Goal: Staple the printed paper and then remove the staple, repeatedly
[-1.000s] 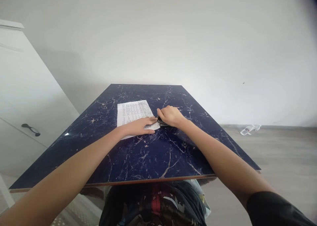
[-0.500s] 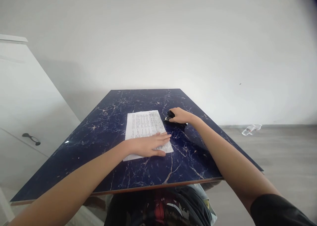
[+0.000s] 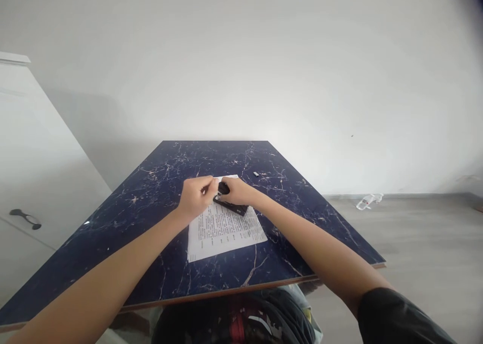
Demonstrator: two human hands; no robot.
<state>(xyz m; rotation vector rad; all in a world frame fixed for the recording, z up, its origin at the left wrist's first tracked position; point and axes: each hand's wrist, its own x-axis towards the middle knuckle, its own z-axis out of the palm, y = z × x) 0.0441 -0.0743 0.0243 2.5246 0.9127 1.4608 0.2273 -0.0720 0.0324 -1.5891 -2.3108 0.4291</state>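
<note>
A printed sheet of paper (image 3: 225, 229) lies on the dark blue marbled tabletop (image 3: 158, 203). Over its far end my right hand (image 3: 234, 192) is wrapped round a black stapler (image 3: 231, 205). My left hand (image 3: 196, 196) is closed beside it, its fingers pinching at the stapler's far end and the paper's top edge. What the left fingers grip is too small to make out. A small dark and silver piece (image 3: 256, 174) lies on the table just beyond my right hand.
A white cabinet (image 3: 33, 153) with a dark handle (image 3: 25, 218) stands at the left. A plain white wall rises behind the table. A clear plastic bottle (image 3: 365, 201) lies on the grey floor at the right. Dark clothing (image 3: 241, 319) shows below the table's near edge.
My left hand lifted from lying flat on the paper and closed at its far end. My right hand brought the stapler leftward from the table onto the paper.
</note>
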